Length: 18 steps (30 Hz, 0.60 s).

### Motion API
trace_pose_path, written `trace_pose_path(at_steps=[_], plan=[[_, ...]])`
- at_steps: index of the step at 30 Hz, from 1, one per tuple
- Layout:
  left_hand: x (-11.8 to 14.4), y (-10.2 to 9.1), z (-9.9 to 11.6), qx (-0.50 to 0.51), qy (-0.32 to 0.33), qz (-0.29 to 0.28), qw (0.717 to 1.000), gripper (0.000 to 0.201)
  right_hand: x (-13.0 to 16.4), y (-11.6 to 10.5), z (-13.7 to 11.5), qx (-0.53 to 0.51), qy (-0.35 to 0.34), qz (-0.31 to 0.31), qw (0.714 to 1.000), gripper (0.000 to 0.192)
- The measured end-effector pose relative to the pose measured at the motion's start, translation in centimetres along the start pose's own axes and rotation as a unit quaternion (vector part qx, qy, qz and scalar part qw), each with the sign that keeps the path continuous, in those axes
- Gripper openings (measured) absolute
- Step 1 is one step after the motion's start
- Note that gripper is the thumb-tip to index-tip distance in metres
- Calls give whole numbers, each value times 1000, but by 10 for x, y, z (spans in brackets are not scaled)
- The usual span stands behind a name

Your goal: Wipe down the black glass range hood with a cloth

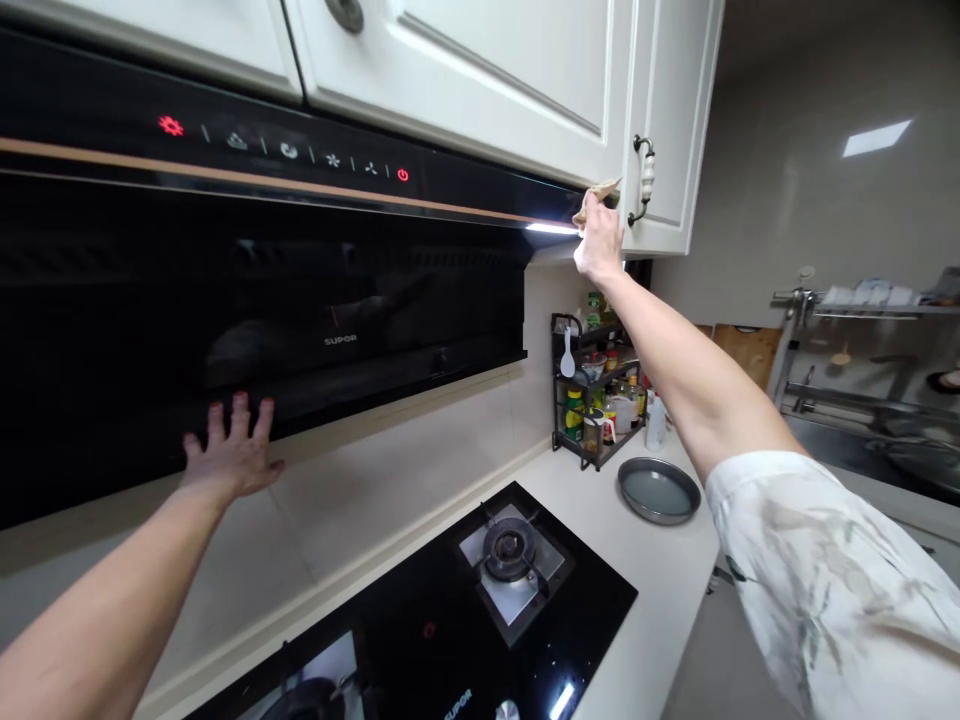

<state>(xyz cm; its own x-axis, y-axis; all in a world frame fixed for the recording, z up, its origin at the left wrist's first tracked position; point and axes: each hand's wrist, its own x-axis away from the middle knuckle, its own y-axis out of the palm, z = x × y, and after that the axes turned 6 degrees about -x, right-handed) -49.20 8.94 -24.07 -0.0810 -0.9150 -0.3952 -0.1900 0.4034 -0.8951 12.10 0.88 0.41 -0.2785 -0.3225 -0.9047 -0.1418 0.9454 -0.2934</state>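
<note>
Head view: our right hand (598,245) is clamped on a cloth (598,196), pressed to the right end of the range hood (262,290), whose long axis runs left-right. Our left hand (231,455) lies spread flat against its lower-left glass.

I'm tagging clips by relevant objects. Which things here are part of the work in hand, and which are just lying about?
In hand:
- cloth, held by the right hand
- range hood, its lower edge touched by the left hand

Lying about:
- round pan
- spice rack
- gas hob
- dish rack
</note>
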Motion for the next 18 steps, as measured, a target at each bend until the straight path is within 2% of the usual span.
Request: trace_pose_path(at_steps=[2,4,6,8,9,11,13,16,18], plan=[[3,-14,2,-11,1,-14,1000,94,-7,0,2,-7,18,-5,1000,65],[11,-34,13,-28,26,-4,999,85,-10,2,5,-25,26,-1,999,64],[27,-62,36,-48,91,51,993,73,-11,8,8,-46,21,20,999,65],[47,-99,70,-63,162,143,974,65,-10,18,12,-63,15,47,997,68],[57,-122,89,-58,183,182,964,63,-9,24,13,-70,14,61,996,70],[75,-176,129,-45,222,224,948,62,-7,39,15,-89,11,88,992,72],[84,-238,163,-43,218,269,937,61,-4,55,17,-116,-2,114,987,73],[76,-323,202,-96,176,345,917,76,8,79,25,-156,-32,131,979,74],[60,-360,218,-137,181,365,903,85,22,96,34,-171,-51,114,977,74]])
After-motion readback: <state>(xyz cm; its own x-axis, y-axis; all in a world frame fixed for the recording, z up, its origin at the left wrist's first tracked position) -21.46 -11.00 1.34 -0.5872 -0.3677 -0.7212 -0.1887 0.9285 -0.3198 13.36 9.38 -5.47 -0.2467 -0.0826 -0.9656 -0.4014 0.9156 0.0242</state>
